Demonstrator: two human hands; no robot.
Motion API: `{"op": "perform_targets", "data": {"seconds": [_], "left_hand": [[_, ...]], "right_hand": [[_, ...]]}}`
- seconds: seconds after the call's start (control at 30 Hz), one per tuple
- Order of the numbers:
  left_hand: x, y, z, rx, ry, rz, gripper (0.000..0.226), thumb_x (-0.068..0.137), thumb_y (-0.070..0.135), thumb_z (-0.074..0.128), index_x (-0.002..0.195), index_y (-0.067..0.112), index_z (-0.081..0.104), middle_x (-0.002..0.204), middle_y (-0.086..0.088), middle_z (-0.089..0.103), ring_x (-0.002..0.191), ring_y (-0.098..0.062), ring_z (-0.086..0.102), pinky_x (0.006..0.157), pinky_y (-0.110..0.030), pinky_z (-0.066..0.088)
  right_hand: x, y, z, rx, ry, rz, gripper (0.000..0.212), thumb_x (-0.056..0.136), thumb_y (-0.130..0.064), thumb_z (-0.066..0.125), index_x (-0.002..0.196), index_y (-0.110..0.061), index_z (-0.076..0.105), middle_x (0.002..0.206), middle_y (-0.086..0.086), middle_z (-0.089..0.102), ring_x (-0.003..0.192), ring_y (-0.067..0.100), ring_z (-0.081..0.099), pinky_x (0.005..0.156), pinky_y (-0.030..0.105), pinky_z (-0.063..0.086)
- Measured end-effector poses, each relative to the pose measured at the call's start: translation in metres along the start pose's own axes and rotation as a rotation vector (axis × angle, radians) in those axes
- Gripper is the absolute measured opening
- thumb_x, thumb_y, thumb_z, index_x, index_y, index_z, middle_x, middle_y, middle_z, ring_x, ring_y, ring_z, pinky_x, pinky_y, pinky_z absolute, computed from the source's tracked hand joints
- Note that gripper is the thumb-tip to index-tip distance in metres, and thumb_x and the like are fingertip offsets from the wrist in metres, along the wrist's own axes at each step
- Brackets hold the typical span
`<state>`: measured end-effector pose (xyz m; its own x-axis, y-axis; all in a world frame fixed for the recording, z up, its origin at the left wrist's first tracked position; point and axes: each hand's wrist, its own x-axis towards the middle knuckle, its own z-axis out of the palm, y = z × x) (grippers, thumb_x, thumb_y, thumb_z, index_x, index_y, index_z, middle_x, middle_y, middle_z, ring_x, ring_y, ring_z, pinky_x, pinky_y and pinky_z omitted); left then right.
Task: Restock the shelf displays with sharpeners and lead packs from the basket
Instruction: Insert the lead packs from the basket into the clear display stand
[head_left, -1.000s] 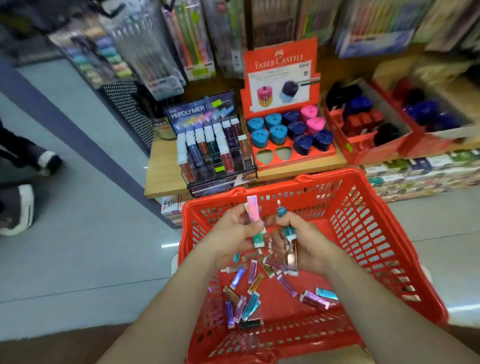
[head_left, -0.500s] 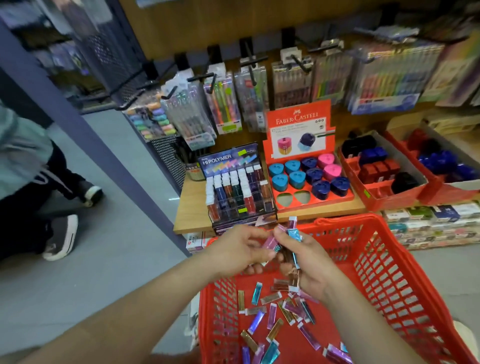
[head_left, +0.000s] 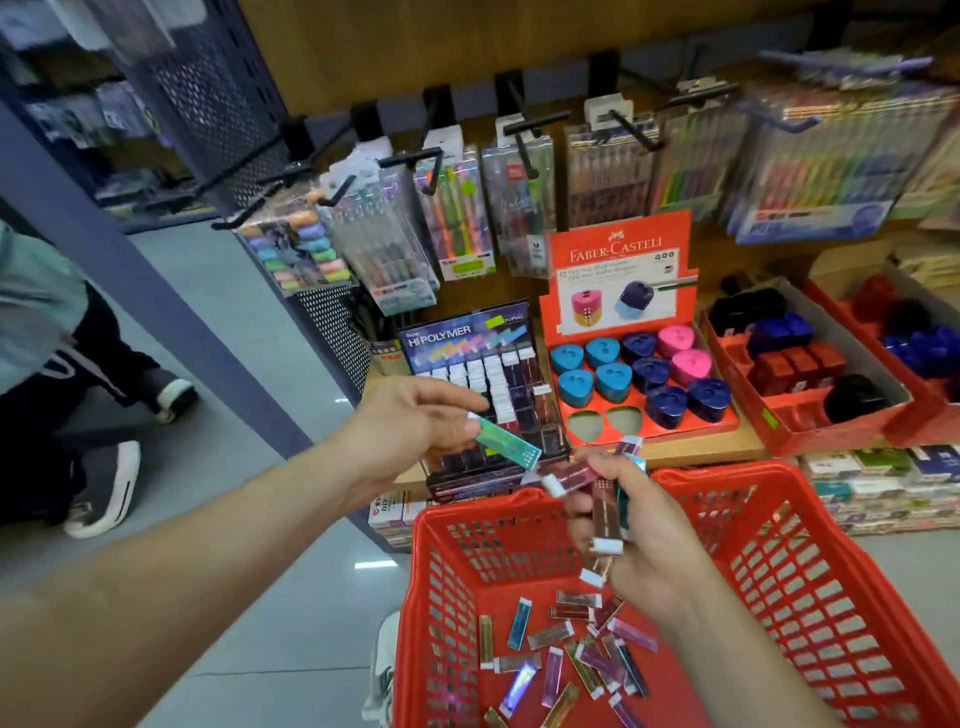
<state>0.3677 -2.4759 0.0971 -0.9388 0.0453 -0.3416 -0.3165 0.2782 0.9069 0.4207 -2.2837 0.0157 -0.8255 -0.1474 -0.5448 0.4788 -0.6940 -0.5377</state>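
Note:
My left hand (head_left: 415, 421) pinches one teal lead pack (head_left: 506, 441) just in front of the Hi-Polymer lead display (head_left: 483, 395) on the wooden shelf. Over the near rim of the red basket (head_left: 810, 587), my right hand (head_left: 649, 540) grips a bunch of several lead packs (head_left: 605, 499). Many more loose lead packs (head_left: 566, 654) lie on the basket floor. To the right of the lead display stands the red Faber-Castell sharpener tray (head_left: 644, 384), filled with teal, navy and pink sharpeners; two front slots are bare.
Two more red boxes of sharpeners (head_left: 795, 374) sit at the right on the shelf. Pen and highlighter packs (head_left: 457, 218) hang on hooks above. A person's legs and shoes (head_left: 104, 483) are on the floor at the left. Stacked boxes (head_left: 883, 483) fill the shelf below.
The view has tilted up toward the shelf. My left hand took a teal pack from the bunch and moved it up toward the lead display. My right hand stays over the basket.

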Motion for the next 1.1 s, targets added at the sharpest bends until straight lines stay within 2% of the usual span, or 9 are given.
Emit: {"op": "perform_targets", "data": {"seconds": [0.1,0.27,0.37,0.43,0.53,0.63,0.73,0.93,1.1], "left_hand": [[0.009,0.004,-0.006,0.045,-0.029,0.004,0.02,0.077,-0.008,0.07,0.093,0.004,0.071,0.075,-0.009,0.074,0.066,-0.014,0.069,0.06,-0.017,0.054],[0.021,0.0,-0.008,0.079,-0.068,0.009,0.014,0.079,-0.004,0.07,0.091,0.003,0.072,0.066,-0.003,0.069,0.058,-0.007,0.064,0.056,-0.014,0.049],[0.026,-0.006,-0.009,0.117,-0.066,0.025,0.014,0.079,-0.001,0.072,0.092,0.004,0.073,0.067,-0.003,0.068,0.058,-0.006,0.063,0.057,-0.014,0.049],[0.029,-0.01,-0.009,0.112,-0.067,0.03,0.017,0.077,-0.001,0.073,0.093,0.004,0.072,0.069,-0.005,0.07,0.06,-0.009,0.065,0.058,-0.015,0.05],[0.034,-0.013,-0.011,0.054,-0.08,-0.023,0.016,0.074,-0.004,0.074,0.09,0.0,0.07,0.068,-0.01,0.071,0.059,-0.013,0.067,0.056,-0.018,0.054],[0.041,-0.012,-0.018,0.095,-0.093,-0.047,0.008,0.076,0.0,0.073,0.084,0.0,0.071,0.064,-0.009,0.07,0.057,-0.013,0.066,0.057,-0.019,0.056],[0.053,-0.008,-0.032,0.119,0.008,0.03,0.006,0.077,-0.003,0.071,0.077,0.003,0.071,0.06,-0.006,0.069,0.056,-0.012,0.066,0.058,-0.019,0.057],[0.089,-0.008,-0.047,0.364,0.16,0.188,0.01,0.08,0.0,0.073,0.078,0.009,0.072,0.066,-0.007,0.07,0.067,-0.019,0.069,0.073,-0.032,0.059],[0.105,-0.012,-0.033,0.574,0.157,0.272,0.003,0.082,0.009,0.073,0.085,0.011,0.073,0.069,-0.001,0.069,0.062,-0.01,0.065,0.067,-0.021,0.055]], "right_hand": [[0.005,0.002,0.003,-0.047,-0.091,0.049,0.019,0.091,-0.01,0.05,0.1,-0.006,0.066,0.07,0.007,0.06,0.046,0.012,0.047,0.036,0.019,0.035],[0.014,0.012,0.016,-0.012,-0.211,0.136,0.011,0.087,-0.023,0.059,0.086,-0.012,0.058,0.064,0.003,0.048,0.05,0.014,0.049,0.036,0.018,0.032],[0.017,0.017,0.022,-0.153,-0.232,0.061,0.015,0.08,-0.028,0.071,0.084,-0.015,0.064,0.066,0.005,0.053,0.045,0.012,0.043,0.038,0.02,0.031],[0.021,0.02,0.025,-0.266,-0.201,-0.02,0.006,0.079,-0.021,0.071,0.076,-0.018,0.067,0.066,0.006,0.055,0.043,0.013,0.043,0.038,0.022,0.032],[0.029,0.023,0.027,-0.343,-0.132,-0.107,0.019,0.085,-0.012,0.067,0.067,-0.019,0.066,0.065,0.006,0.052,0.044,0.014,0.045,0.037,0.022,0.035],[0.031,0.023,0.03,-0.308,-0.109,-0.069,0.011,0.089,-0.018,0.065,0.078,-0.014,0.063,0.062,0.005,0.051,0.047,0.015,0.049,0.039,0.022,0.038],[0.032,0.021,0.027,-0.124,-0.108,0.072,0.016,0.092,-0.027,0.061,0.092,-0.011,0.06,0.064,0.005,0.054,0.054,0.02,0.059,0.046,0.026,0.048],[0.033,0.018,0.014,0.078,-0.209,0.186,0.026,0.081,-0.002,0.052,0.104,-0.011,0.057,0.081,0.012,0.058,0.062,0.021,0.058,0.058,0.033,0.053],[0.033,0.02,0.005,0.099,-0.2,0.184,0.051,0.067,0.01,0.07,0.115,-0.008,0.063,0.087,0.017,0.061,0.058,0.02,0.055,0.053,0.031,0.05]]}}
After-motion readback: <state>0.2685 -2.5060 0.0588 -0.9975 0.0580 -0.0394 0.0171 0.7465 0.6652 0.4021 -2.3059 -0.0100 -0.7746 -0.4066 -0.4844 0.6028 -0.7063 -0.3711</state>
